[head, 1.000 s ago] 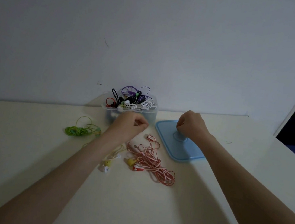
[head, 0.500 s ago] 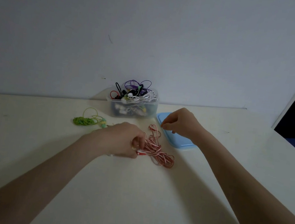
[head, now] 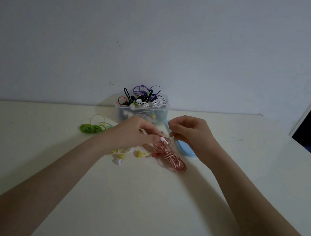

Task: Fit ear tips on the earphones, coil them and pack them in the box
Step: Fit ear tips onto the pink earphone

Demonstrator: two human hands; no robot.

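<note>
- Two bare hands meet above the tangled pink-red earphone cable [head: 168,155], which lies on the cream table [head: 141,203] in front of the box.
- The left hand [head: 131,134] has its fingers curled, and its fingertips pinch a small white and pink earbud [head: 164,139] of this cable, lifted a little over the tangle.
- The right hand [head: 189,133] is close beside it, with thumb and forefinger pressed together; it seems to pinch something very small, but I cannot tell what it is.
- The clear plastic box [head: 142,110] stands near the wall, full of mixed coloured earphones.
- The flat light blue lid [head: 185,150] lies right of the tangle, partly under the right hand.
- Yellow earphones [head: 139,153] lie under the left wrist, touching the pink-red cable.
- A coiled green cable [head: 91,127] lies apart, at the left.
</note>
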